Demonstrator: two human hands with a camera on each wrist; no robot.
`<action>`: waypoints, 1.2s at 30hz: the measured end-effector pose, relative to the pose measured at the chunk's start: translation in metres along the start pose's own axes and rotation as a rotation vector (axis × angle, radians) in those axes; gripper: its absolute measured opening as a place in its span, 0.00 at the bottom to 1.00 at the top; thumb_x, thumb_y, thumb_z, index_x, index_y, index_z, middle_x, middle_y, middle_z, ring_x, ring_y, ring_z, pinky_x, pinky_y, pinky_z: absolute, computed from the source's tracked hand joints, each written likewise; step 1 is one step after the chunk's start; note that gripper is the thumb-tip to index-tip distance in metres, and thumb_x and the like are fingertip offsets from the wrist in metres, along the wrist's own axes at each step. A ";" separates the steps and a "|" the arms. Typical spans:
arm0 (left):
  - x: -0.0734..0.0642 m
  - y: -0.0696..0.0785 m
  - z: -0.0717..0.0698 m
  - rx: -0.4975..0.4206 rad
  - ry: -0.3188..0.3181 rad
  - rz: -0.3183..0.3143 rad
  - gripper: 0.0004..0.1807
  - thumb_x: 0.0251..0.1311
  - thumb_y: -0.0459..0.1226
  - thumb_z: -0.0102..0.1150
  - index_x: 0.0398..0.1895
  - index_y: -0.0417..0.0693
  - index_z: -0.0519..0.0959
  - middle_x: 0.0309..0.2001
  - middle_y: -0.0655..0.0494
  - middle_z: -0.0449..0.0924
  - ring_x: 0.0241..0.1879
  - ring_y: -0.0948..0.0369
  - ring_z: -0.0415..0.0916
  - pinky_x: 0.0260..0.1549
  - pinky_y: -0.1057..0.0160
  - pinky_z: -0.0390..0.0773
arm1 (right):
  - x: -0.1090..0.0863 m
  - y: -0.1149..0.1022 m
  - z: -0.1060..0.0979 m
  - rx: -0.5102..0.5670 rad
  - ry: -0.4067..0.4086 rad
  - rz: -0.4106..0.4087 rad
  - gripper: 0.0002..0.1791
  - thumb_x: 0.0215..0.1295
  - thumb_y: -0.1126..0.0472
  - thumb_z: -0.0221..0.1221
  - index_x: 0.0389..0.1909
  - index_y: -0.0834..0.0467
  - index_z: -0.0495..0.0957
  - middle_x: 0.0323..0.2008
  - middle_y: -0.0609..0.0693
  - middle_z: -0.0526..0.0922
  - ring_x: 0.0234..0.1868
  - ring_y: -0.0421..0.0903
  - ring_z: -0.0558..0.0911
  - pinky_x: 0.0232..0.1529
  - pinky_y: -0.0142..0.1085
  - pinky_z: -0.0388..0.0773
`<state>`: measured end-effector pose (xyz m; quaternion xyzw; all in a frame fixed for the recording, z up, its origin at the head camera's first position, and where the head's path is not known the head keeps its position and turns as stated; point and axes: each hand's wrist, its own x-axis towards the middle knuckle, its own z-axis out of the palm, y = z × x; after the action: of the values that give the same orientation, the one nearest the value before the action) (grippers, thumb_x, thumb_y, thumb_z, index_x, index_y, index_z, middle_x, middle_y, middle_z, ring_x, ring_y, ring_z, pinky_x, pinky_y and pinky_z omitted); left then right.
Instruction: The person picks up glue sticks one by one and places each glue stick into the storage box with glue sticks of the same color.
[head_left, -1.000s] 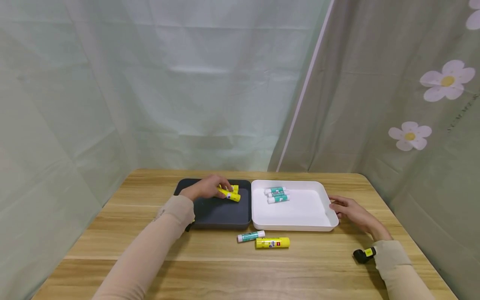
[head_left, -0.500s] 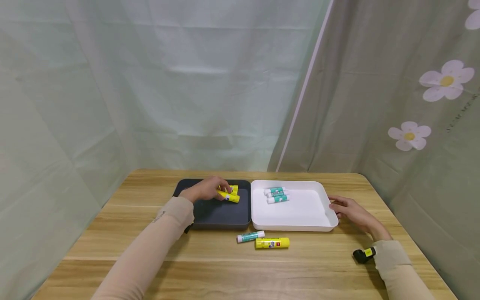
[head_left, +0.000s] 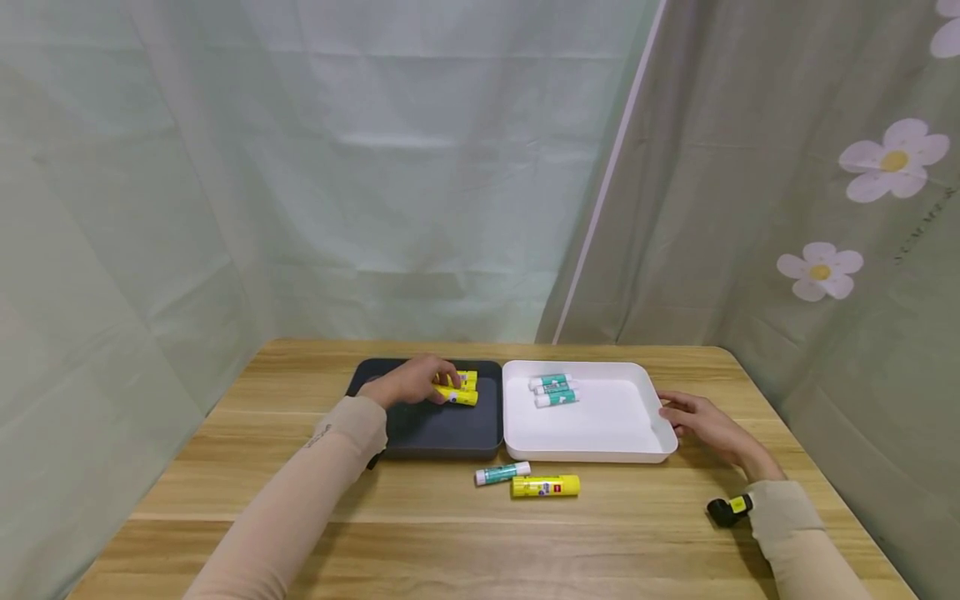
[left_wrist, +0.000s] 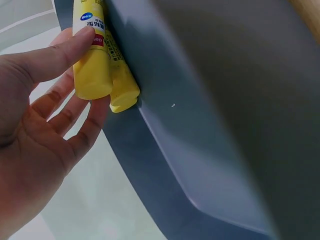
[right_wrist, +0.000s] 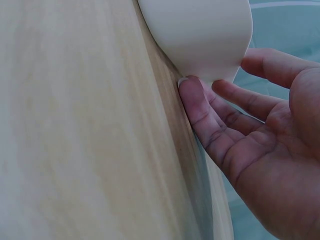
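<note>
My left hand is over the dark grey tray, its thumb and fingers pinching a yellow glue stick. Beside that one, against the tray wall, lies a second yellow glue stick, partly hidden in the left wrist view. With loosely bent fingers, my right hand touches the right end of the white tray. In the right wrist view its fingertips meet the tray's lower corner. Several white-and-green glue sticks lie side by side inside the white tray.
On the wooden table, in front of the trays, lie a white-and-green glue stick and a larger yellow glue stick, end to end. The two trays stand side by side. A pale curtain hangs behind the table.
The yellow glue stick in my left hand has come down slightly and levelled out beside the other yellow one. My right hand and the white tray have stayed put.
</note>
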<state>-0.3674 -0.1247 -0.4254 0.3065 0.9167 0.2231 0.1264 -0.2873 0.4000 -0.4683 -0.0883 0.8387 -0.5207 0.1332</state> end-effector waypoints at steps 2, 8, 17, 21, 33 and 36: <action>-0.001 0.000 0.001 -0.005 0.000 -0.003 0.17 0.62 0.25 0.69 0.51 0.49 0.86 0.54 0.50 0.83 0.53 0.50 0.81 0.53 0.50 0.82 | 0.000 0.000 0.000 -0.003 0.006 0.006 0.37 0.80 0.56 0.55 0.77 0.75 0.55 0.61 0.68 0.75 0.47 0.42 0.80 0.46 0.33 0.80; -0.002 0.000 0.001 -0.005 0.003 -0.007 0.17 0.61 0.25 0.70 0.50 0.50 0.86 0.54 0.50 0.82 0.52 0.51 0.80 0.53 0.50 0.81 | 0.000 0.000 0.000 -0.025 0.017 0.010 0.37 0.80 0.55 0.55 0.77 0.75 0.55 0.62 0.68 0.75 0.47 0.42 0.80 0.47 0.32 0.80; -0.003 0.001 0.004 0.017 0.013 -0.014 0.16 0.60 0.25 0.71 0.49 0.49 0.85 0.50 0.49 0.80 0.47 0.53 0.79 0.50 0.51 0.81 | -0.001 -0.002 0.001 -0.016 0.010 0.009 0.37 0.80 0.56 0.55 0.77 0.75 0.55 0.63 0.69 0.74 0.48 0.43 0.79 0.47 0.33 0.80; -0.002 0.000 0.006 0.023 0.022 -0.028 0.16 0.61 0.25 0.71 0.49 0.49 0.85 0.46 0.50 0.79 0.44 0.55 0.77 0.47 0.53 0.81 | 0.000 -0.001 0.001 -0.024 0.014 0.019 0.37 0.80 0.55 0.55 0.77 0.74 0.55 0.64 0.70 0.73 0.49 0.44 0.79 0.47 0.33 0.80; -0.005 0.001 0.005 0.000 0.028 -0.041 0.13 0.63 0.27 0.70 0.47 0.51 0.85 0.48 0.48 0.79 0.46 0.53 0.75 0.50 0.50 0.79 | 0.000 0.001 -0.001 -0.028 0.020 0.010 0.38 0.79 0.55 0.56 0.77 0.74 0.55 0.64 0.70 0.72 0.50 0.43 0.79 0.48 0.32 0.80; -0.006 0.003 0.005 0.003 0.028 -0.034 0.13 0.63 0.27 0.70 0.47 0.50 0.85 0.48 0.47 0.78 0.45 0.53 0.75 0.49 0.51 0.79 | 0.000 0.000 0.000 -0.019 0.012 0.000 0.38 0.80 0.55 0.56 0.77 0.75 0.54 0.64 0.71 0.72 0.49 0.42 0.79 0.48 0.32 0.81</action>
<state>-0.3590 -0.1250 -0.4283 0.2879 0.9238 0.2239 0.1168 -0.2873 0.4002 -0.4685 -0.0863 0.8445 -0.5130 0.1275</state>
